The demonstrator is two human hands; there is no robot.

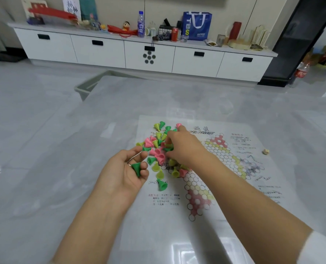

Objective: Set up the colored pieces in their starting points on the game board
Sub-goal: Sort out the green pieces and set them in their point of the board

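A paper game board (211, 187) with a hexagon star pattern lies flat on the glossy table. A heap of cone-shaped pieces (157, 147) in pink, dark green and yellow-green covers the board's left part. My left hand (126, 172) is palm up at the heap's left edge, its fingers curled round a dark green piece (136, 168). My right hand (183, 145) reaches into the heap from the right, fingers bent down among the pieces; what the fingertips pinch is hidden.
A small die (266, 151) lies on the table just right of the board. The table's far edge (93, 80) shows at upper left. A white low cabinet (148, 54) with bottles, a blue bag and clutter stands along the far wall.
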